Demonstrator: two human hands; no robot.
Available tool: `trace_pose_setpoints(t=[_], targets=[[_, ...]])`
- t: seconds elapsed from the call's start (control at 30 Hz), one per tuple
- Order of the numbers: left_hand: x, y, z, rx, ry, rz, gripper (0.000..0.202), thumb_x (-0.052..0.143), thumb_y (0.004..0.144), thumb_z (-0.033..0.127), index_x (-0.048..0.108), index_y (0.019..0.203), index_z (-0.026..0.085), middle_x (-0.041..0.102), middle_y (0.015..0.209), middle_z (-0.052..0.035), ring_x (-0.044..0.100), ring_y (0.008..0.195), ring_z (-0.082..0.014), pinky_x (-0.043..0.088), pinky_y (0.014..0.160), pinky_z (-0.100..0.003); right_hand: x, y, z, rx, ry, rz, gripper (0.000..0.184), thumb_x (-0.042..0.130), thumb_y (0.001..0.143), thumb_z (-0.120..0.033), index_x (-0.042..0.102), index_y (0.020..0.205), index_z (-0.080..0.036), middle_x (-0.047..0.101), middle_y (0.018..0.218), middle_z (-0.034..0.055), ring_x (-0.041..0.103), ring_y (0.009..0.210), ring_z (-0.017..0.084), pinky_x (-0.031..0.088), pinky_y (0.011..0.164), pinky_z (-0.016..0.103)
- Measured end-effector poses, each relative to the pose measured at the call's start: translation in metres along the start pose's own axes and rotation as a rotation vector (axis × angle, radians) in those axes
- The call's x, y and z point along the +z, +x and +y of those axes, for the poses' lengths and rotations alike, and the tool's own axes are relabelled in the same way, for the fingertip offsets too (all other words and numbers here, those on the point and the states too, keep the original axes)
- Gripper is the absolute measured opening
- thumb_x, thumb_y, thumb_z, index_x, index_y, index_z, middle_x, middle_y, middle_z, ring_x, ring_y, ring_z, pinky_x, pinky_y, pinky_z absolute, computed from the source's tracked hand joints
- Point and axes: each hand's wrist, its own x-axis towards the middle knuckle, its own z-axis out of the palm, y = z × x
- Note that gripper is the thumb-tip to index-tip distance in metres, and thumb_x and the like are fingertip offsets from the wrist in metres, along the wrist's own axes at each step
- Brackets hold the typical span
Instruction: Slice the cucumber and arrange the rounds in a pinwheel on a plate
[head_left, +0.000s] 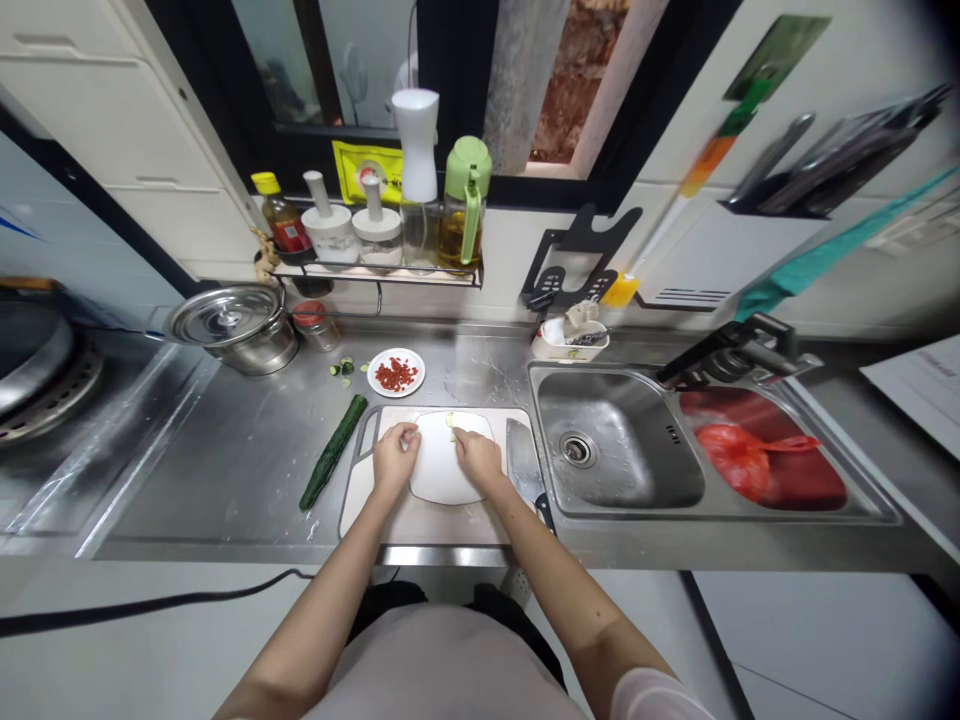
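Note:
A white plate (448,472) lies on the cutting board (360,505) right in front of me. My left hand (396,458) is at the plate's left edge, thumb and fingers pinched together; what they hold, if anything, is too small to make out. Over the plate's right side, my right hand (478,457) has its fingertips closed on a small pale-green cucumber slice (451,434). Another slice seems to lie just beyond it near the plate's far rim. A knife (523,455) rests along the board's right side. On the counter left of the board is a dark-green cucumber (334,452).
Behind the board stands a small white dish (396,373) of chopped red pieces, with cucumber scraps (346,368) beside it. A lidded steel pot (244,325) and a red-lidded jar (316,325) are back left. The sink (619,440) is on the right, with a red bag (739,460).

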Motion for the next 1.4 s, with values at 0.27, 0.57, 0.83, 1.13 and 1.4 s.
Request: trace_pose_setpoints(t=[0.27, 0.57, 0.83, 1.13, 1.4], targets=[[-0.033, -0.035, -0.038, -0.096, 0.047, 0.054, 0.023, 0.056, 0.08, 0.033, 0.067, 0.096, 0.022, 0.065, 0.076, -0.0001, 0.058, 0.067, -0.015, 0.04, 0.064, -0.023, -0.01, -0.009, -0.001, 0.013, 0.027, 0.03, 0.038, 0.034, 0.098, -0.029, 0.055, 0.129, -0.027, 0.068, 0.112, 0.007, 0.064, 0.095, 0.019, 0.041, 0.078, 0.027], [-0.061, -0.067, -0.067, -0.24, 0.333, -0.067, 0.027, 0.058, 0.08, 0.041, 0.061, 0.099, 0.022, 0.067, 0.083, -0.0019, 0.062, 0.078, -0.0196, 0.037, 0.065, -0.026, -0.003, -0.049, 0.031, 0.138, 0.191, 0.208, 0.04, 0.038, 0.096, -0.031, 0.062, 0.126, -0.022, 0.071, 0.109, 0.0086, 0.065, 0.097, 0.021, 0.043, 0.08, 0.026], [-0.056, -0.071, -0.059, -0.243, 0.46, -0.113, 0.031, 0.058, 0.08, 0.047, 0.061, 0.096, 0.021, 0.068, 0.089, -0.0052, 0.062, 0.087, -0.0235, 0.038, 0.075, -0.031, 0.007, -0.07, 0.042, 0.142, 0.28, 0.277, 0.039, 0.04, 0.095, -0.032, 0.067, 0.121, -0.021, 0.074, 0.095, 0.0087, 0.067, 0.089, 0.022, 0.043, 0.075, 0.026], [-0.049, -0.073, -0.057, -0.234, 0.382, -0.063, 0.016, 0.061, 0.08, 0.036, 0.061, 0.089, 0.023, 0.068, 0.096, -0.0048, 0.06, 0.09, -0.0222, 0.036, 0.068, -0.027, 0.012, -0.072, 0.033, 0.076, 0.325, 0.274, 0.039, 0.04, 0.093, -0.031, 0.067, 0.12, -0.019, 0.074, 0.092, 0.0087, 0.066, 0.087, 0.022, 0.044, 0.075, 0.027], [-0.042, -0.071, -0.049, -0.265, -0.135, 0.01, 0.015, 0.066, 0.071, 0.032, 0.063, 0.081, 0.021, 0.067, 0.076, -0.0009, 0.059, 0.072, -0.0165, 0.038, 0.067, -0.025, 0.004, -0.075, 0.013, -0.018, 0.404, 0.293, 0.033, 0.044, 0.091, -0.03, 0.069, 0.109, -0.02, 0.071, 0.08, 0.0055, 0.064, 0.076, 0.02, 0.043, 0.07, 0.027]])
